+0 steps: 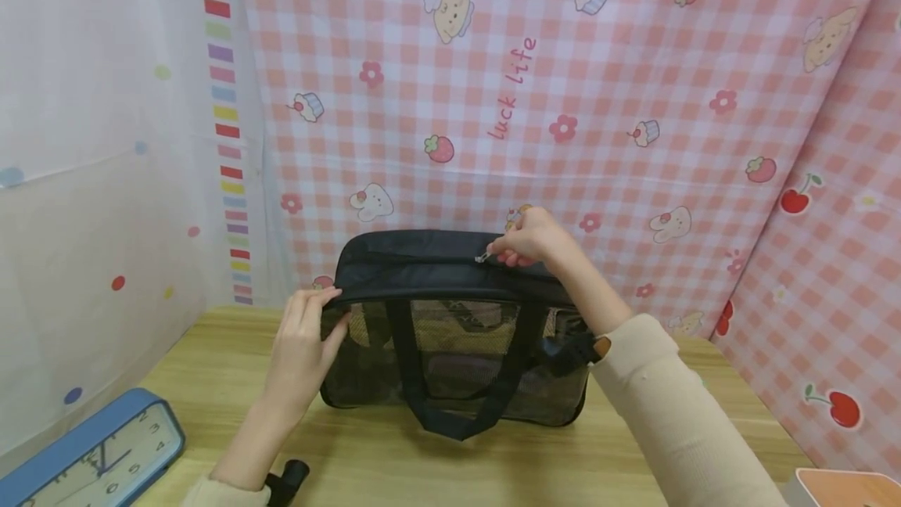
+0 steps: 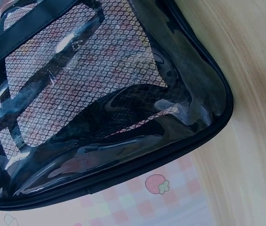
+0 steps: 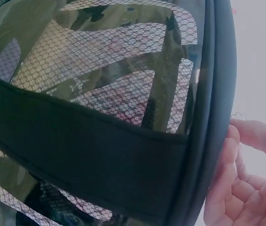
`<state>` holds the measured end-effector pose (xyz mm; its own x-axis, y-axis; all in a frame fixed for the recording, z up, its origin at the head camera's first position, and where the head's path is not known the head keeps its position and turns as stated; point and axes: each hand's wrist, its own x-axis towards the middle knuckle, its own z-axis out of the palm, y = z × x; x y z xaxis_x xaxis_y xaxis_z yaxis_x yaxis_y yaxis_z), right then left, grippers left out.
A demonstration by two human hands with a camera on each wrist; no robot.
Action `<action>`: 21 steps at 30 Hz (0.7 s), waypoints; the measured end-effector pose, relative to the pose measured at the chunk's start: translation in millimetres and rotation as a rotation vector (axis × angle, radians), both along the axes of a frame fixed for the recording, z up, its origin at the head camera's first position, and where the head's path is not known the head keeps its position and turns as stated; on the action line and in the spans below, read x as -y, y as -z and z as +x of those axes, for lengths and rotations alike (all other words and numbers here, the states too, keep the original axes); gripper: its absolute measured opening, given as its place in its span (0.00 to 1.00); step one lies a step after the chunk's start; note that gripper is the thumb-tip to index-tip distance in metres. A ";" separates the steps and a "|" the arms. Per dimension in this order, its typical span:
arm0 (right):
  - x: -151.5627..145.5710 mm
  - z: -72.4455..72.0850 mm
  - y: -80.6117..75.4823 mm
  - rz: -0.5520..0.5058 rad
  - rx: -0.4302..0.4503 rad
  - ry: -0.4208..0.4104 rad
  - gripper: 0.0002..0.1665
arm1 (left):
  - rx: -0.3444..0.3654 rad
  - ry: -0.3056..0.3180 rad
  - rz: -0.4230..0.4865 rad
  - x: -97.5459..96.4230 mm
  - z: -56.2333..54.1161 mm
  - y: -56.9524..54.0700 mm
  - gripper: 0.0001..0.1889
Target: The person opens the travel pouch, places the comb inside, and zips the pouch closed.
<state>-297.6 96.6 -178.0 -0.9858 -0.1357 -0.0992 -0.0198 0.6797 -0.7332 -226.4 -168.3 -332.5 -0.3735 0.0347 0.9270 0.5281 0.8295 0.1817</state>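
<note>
Only head cam shows right hand (image 1: 533,244) apparently pinching bag (image 1: 450,335) zip pull (image 1: 482,258).

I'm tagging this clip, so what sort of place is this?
Probably a home-style staged corner: pink checked cartoon cloth hung as a backdrop, a wooden table, a blue clock, and a black mesh bag.

Two bare hands, no rings or watch showing: the left hand (image 1: 304,346) at centre left, the right hand (image 1: 529,239) just above centre. Both forearms wear cream long sleeves (image 1: 676,405), smooth and snug, reaching toward the frame's lower edge.
</note>
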 end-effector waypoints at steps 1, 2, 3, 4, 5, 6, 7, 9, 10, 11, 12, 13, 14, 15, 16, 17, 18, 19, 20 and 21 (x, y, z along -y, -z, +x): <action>-0.7 -0.2 -0.5 -0.004 0.003 -0.003 0.26 | -0.001 0.002 0.001 0.1 -0.3 0.1 0.21; -0.9 -0.5 -0.8 -0.005 0.005 -0.001 0.22 | -0.002 0.003 -0.001 0.3 -0.4 0.4 0.21; -1.0 -0.7 -1.2 -0.004 0.006 0.001 0.17 | -0.002 0.004 -0.001 0.5 -0.4 0.5 0.21; -1.1 -0.9 -1.6 -0.005 0.009 0.003 0.17 | -0.002 0.005 -0.002 0.6 -0.4 0.5 0.22; -1.2 -1.1 -2.1 -0.008 0.010 0.002 0.17 | -0.001 0.005 -0.002 0.6 -0.4 0.5 0.22; -1.2 -1.2 -2.5 -0.010 0.010 0.002 0.17 | -0.001 0.006 -0.001 0.6 -0.3 0.6 0.22; -1.3 -1.4 -3.1 -0.014 0.012 0.002 0.17 | 0.000 0.008 0.000 0.5 -0.4 0.6 0.22; -1.9 -1.6 -4.1 -0.009 0.019 0.006 0.15 | 0.002 0.008 -0.002 0.1 -0.7 0.7 0.21; -2.7 -1.7 -4.4 -0.007 0.022 0.009 0.15 | 0.003 0.008 -0.003 -0.1 -0.8 0.7 0.21; -3.6 -1.6 -4.8 -0.008 0.025 0.015 0.15 | 0.003 0.008 -0.005 -0.4 -1.0 0.8 0.21; -4.7 -1.4 -5.1 -0.008 0.027 0.019 0.14 | 0.002 0.008 -0.007 -0.6 -1.2 0.9 0.22; -6.0 -1.1 -5.2 -0.010 0.028 0.019 0.14 | 0.002 0.008 -0.008 -0.8 -1.4 1.0 0.22; -7.7 -0.9 -5.3 -0.013 0.024 0.017 0.13 | 0.001 0.009 -0.007 -0.8 -1.7 1.1 0.22; -9.7 -1.0 -5.1 -0.015 0.020 0.017 0.12 | -0.001 0.010 -0.007 -0.7 -1.9 1.2 0.22; -11.9 -1.4 -4.7 -0.014 0.011 0.019 0.11 | -0.003 0.011 -0.004 -0.5 -2.1 1.3 0.22; -14.2 -1.6 -4.3 -0.015 0.007 0.021 0.10 | -0.006 0.012 -0.002 -0.2 -2.2 1.4 0.22; -16.6 -1.8 -3.8 -0.012 0.001 0.024 0.09 | -0.008 0.013 0.000 0.2 -2.3 1.5 0.22; -19.3 -2.3 -3.1 -0.008 -0.004 0.028 0.07 | -0.010 0.013 0.001 0.6 -2.2 1.6 0.21; -22.0 -2.9 -2.4 -0.002 -0.009 0.033 0.07 | -0.012 0.012 0.001 1.2 -1.9 1.6 0.21; -24.5 -3.4 -1.6 0.007 -0.012 0.038 0.06 | -0.013 0.010 0.000 1.7 -1.6 1.6 0.21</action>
